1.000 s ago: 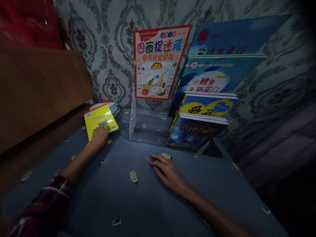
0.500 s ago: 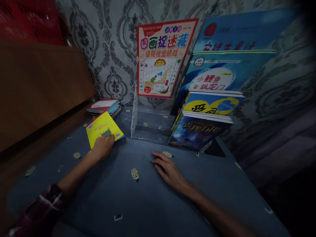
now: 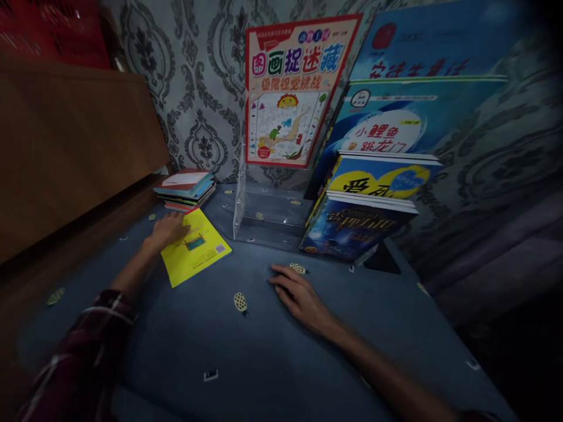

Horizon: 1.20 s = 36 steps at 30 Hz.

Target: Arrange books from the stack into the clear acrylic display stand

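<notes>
Yellow, smooth and faintly glossy, a thin paper-covered book (image 3: 203, 243) lies flat on the dull blue cloth (image 3: 176, 346) in the head view, askew, just in front of a stack of books (image 3: 183, 183). Its corners are crisp, with a small teal picture at the middle of the cover.

The left hand (image 3: 168, 230) lies over the book's upper left part, knuckles bent and fingers laid across the slick cover; whether the thumb pinches the edge I cannot tell. Its sleeve (image 3: 83, 346) is soft plaid with pale lines.

The right hand (image 3: 301, 296) rests low over the cloth, fingers loosely spread and slightly curled, holding nothing, beside a printed pineapple shape.

Beyond stands a clear acrylic rack (image 3: 238, 205), stepped and hard-edged. At its left a red-bordered book (image 3: 288, 126) stands upright; at its right, stiff rectangular covers rise in tiers: a dark blue book (image 3: 352, 231) in front, a blue-and-yellow book (image 3: 382, 174), a turquoise book (image 3: 391, 114), and a large blue book (image 3: 426, 41) at the back. Scrolled, damask-like wallpaper (image 3: 202, 140) backs everything, and smooth-grained wooden furniture (image 3: 79, 146) stands at left.
</notes>
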Each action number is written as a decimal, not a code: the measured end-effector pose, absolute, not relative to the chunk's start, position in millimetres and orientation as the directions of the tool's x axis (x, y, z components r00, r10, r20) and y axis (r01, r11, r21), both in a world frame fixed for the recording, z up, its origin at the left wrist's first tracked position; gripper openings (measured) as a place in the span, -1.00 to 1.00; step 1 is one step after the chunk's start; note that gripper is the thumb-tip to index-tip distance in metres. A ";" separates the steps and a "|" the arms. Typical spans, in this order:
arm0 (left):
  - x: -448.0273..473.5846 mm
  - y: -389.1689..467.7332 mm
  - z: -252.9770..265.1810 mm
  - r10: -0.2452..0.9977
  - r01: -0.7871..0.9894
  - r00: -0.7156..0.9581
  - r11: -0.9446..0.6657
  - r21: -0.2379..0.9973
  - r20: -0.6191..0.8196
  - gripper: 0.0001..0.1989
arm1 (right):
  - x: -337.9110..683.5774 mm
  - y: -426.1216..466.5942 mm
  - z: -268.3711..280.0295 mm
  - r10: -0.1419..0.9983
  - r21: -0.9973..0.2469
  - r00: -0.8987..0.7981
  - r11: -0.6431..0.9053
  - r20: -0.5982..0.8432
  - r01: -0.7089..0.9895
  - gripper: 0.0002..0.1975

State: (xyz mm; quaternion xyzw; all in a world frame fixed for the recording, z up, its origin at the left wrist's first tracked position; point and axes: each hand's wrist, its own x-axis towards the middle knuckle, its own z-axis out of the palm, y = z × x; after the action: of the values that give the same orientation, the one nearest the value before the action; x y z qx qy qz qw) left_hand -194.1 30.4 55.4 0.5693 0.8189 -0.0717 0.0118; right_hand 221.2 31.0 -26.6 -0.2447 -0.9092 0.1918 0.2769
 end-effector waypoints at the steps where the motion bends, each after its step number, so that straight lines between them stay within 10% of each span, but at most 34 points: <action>1: -201.7 33.3 52.8 0.924 0.926 -0.372 0.363 -0.102 -0.091 -0.42 | 221.1 30.7 -26.3 0.550 -0.482 -0.727 0.808 0.412 0.338 -0.73; 36: -127.6 -43.8 70.0 0.943 0.979 -0.200 0.206 -0.006 -0.264 -0.52 | 218.4 34.1 -25.3 0.659 -0.533 -0.590 0.742 0.467 0.407 -0.68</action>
State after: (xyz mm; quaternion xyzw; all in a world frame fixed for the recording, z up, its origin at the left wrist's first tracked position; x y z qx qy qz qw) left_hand -127.6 -43.8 70.0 0.6241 0.7699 -0.0865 0.1016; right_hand 218.4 34.1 -25.3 -0.3057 -0.8713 0.1888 0.3342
